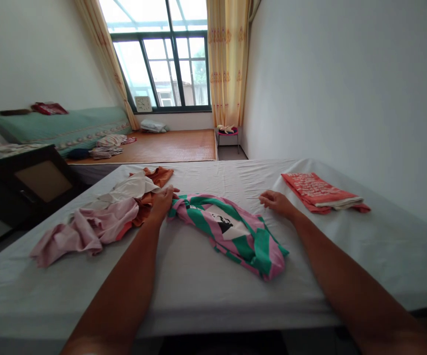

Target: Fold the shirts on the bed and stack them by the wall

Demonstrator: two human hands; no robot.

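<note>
Pink-and-green cloth (231,223) is clamped by the left hand (164,199); with the right hand (275,201) empty, loosely apart, the unheld end toward the sheet's (191,291) near edge could be twisted.

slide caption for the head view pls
Left hand touching a pink and green patterned cloth on a white sheet, right hand apart from it.

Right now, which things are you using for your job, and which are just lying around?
Job:
- green-and-pink cloth, at my left hand
- probably the clothes pile and folded red cloth

Seemingly just lying around:
- square clock
- pale bundle
- rumpled clothes on the far bed
</note>
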